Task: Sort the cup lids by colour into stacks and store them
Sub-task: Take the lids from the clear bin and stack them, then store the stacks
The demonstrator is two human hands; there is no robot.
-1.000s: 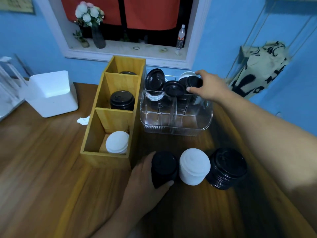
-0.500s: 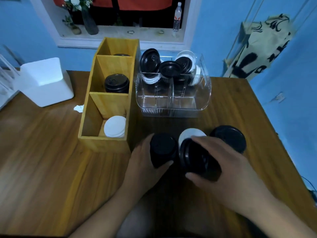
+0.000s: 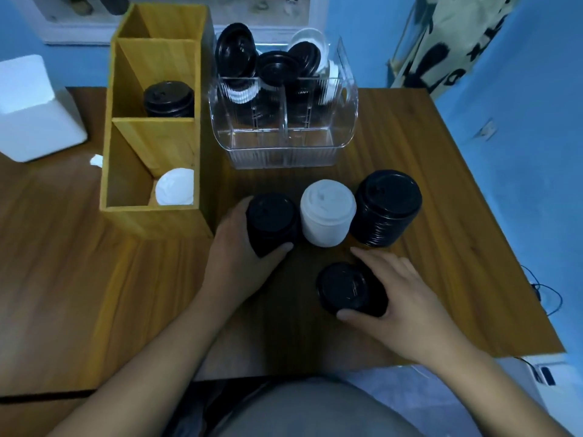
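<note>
Three lid stacks stand in a row on the wooden table [image 3: 441, 247]: a small black stack [image 3: 271, 220], a white stack [image 3: 327, 212] and a wider black stack [image 3: 386, 208]. My left hand [image 3: 239, 263] grips the small black stack from its left side. My right hand [image 3: 394, 294] holds a black lid pile [image 3: 347, 287] near the table's front, thumb under it. Loose black and white lids [image 3: 274, 66] lie mixed in the clear plastic bin [image 3: 284, 146]. The wooden organiser [image 3: 151, 212] holds a black stack [image 3: 168, 99] in its middle compartment and white lids [image 3: 175, 186] in the near one.
A white box [image 3: 34, 111] stands at the left of the table, with a scrap of white paper [image 3: 96, 159] beside the organiser. Blue walls close in behind and on the right. A patterned cloth [image 3: 448, 42] hangs at the far right.
My right hand left the clear bin with black lids and brought them down to the table front. The view tilted downward. My left hand stayed on the small black stack.
</note>
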